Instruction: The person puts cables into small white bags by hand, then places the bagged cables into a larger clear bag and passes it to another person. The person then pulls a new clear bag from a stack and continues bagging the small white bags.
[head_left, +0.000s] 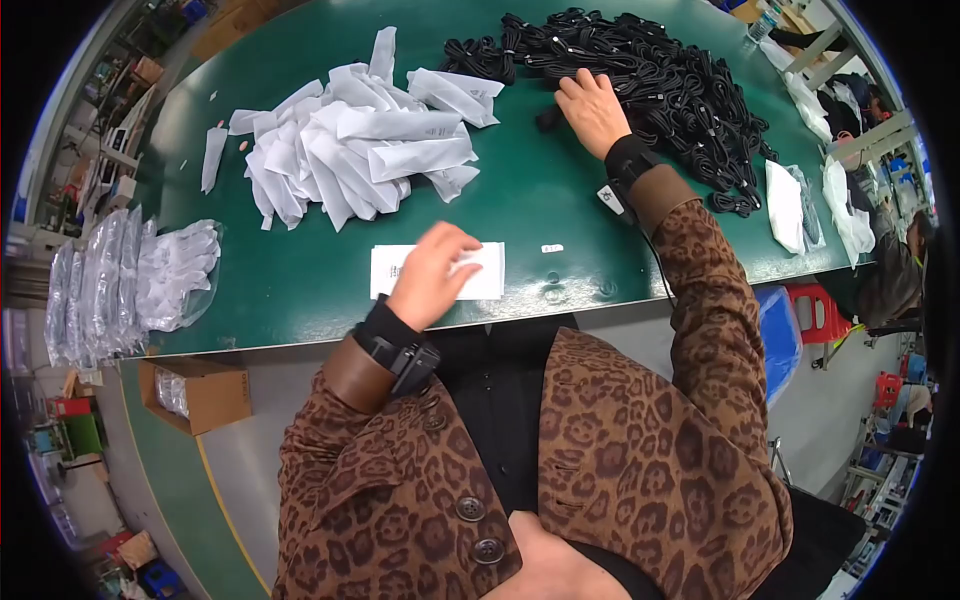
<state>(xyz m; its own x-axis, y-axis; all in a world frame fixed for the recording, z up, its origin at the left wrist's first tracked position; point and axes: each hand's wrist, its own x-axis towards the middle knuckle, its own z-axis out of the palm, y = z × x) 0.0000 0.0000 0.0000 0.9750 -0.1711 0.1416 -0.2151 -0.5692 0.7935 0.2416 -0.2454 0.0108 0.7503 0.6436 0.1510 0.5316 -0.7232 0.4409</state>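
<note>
A person in a leopard-print jacket stands at a green table [300, 290], seen from above. The left hand [432, 272] rests near the front edge on a flat white paper envelope [478, 270], fingers loosely together and curled down onto it, pressing rather than gripping. The right hand [593, 108] reaches far across the table to the near edge of a large heap of coiled black cables [660, 70]; its fingers are spread slightly and laid on the coils — whether they have closed around one cannot be told. Both wrists carry a dark strap with a small device. Left of the cables, at the far middle of the table, lies a loose pile of white paper sleeves [350, 145]. At the table's left end sit clear plastic bags of white items [150, 275]. A few more white bags [790, 205] lie at the right end, just beside the cables. On the floor to the near left — below the table edge — stands an open cardboard box [200, 392].
</note>
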